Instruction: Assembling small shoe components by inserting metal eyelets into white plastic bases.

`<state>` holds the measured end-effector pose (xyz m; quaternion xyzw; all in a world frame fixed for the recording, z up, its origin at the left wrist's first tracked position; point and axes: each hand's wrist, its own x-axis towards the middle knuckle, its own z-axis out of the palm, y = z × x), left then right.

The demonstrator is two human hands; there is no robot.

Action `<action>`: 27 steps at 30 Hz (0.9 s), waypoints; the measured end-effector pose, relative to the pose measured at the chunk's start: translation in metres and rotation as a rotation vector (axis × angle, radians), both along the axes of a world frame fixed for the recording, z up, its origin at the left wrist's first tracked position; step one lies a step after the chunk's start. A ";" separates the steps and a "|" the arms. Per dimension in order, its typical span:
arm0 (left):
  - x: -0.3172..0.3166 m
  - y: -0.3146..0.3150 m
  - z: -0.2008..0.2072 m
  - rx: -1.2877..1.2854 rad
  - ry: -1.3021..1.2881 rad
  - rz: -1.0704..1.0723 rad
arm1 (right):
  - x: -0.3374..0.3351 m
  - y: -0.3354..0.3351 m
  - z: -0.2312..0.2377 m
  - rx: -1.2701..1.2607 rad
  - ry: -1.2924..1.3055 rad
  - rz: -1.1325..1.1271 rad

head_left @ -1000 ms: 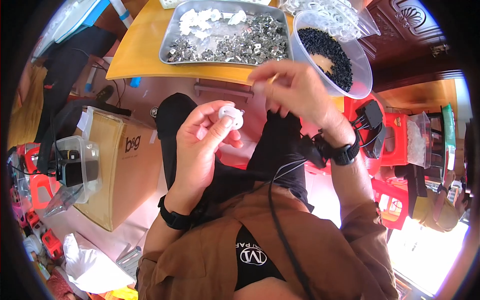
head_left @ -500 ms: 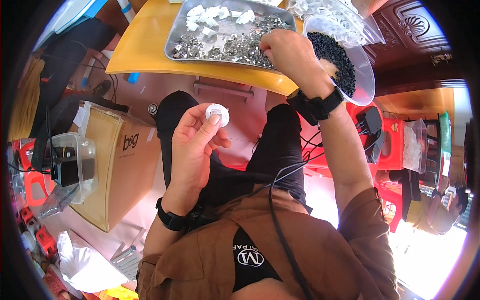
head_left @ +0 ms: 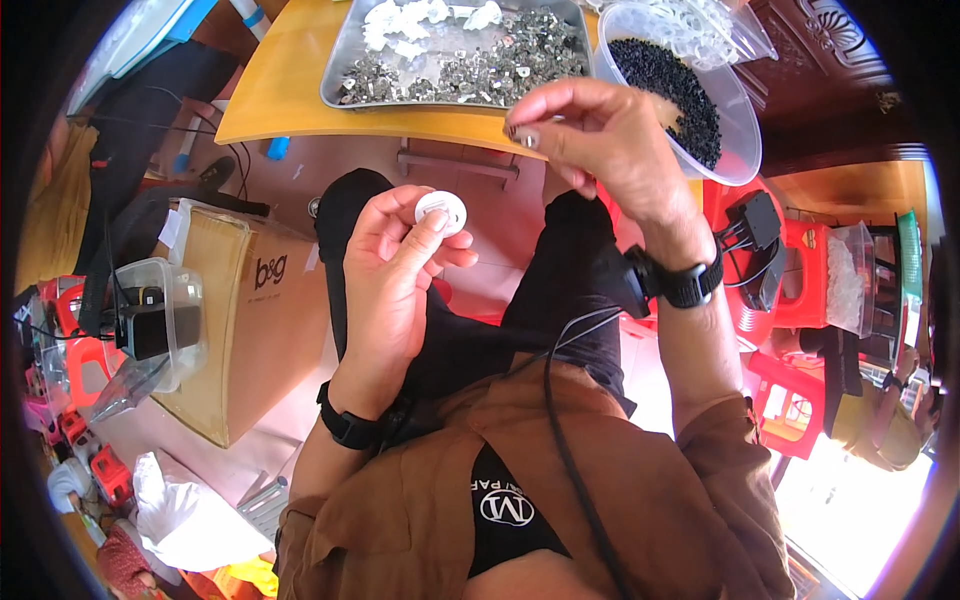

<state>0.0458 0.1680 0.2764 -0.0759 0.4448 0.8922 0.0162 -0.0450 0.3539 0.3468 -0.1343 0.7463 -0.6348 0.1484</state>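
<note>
Between thumb and fingers, my left hand (head_left: 395, 255) grips a round white plastic part (head_left: 441, 211) with a slot in its face, held up above my lap. My right hand (head_left: 615, 145) is raised just off the table's near edge, right of the tray. Its thumb and forefinger pinch a small metal piece (head_left: 527, 138), too small to make out fully. The metal tray (head_left: 335, 92) holds many little silver metal pieces (head_left: 450, 75) and a cluster of white plastic parts (head_left: 405, 25) at its far left.
A clear tub (head_left: 745, 140) of small black pieces stands at the table's right, with a container of translucent parts (head_left: 680, 35) behind it. The yellow table (head_left: 270, 95) has a curved front edge. A cardboard box (head_left: 260, 330) is on my left; red stools (head_left: 790, 400) are right. Cables (head_left: 550, 400) cross my lap.
My right hand has lifted out of the tray and come nearer to me, with a small metal piece pinched in it. My left hand has barely shifted, still holding the white part.
</note>
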 end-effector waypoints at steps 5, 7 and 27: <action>0.003 0.012 0.011 -0.145 0.040 -0.070 | 0.044 0.007 -0.014 -0.063 -0.034 -0.055; 0.003 0.017 0.017 -0.177 0.035 -0.113 | 0.056 0.010 -0.028 -0.098 0.095 -0.087; 0.012 0.040 0.031 -0.370 0.118 -0.285 | 0.082 0.022 -0.048 0.104 0.741 -0.235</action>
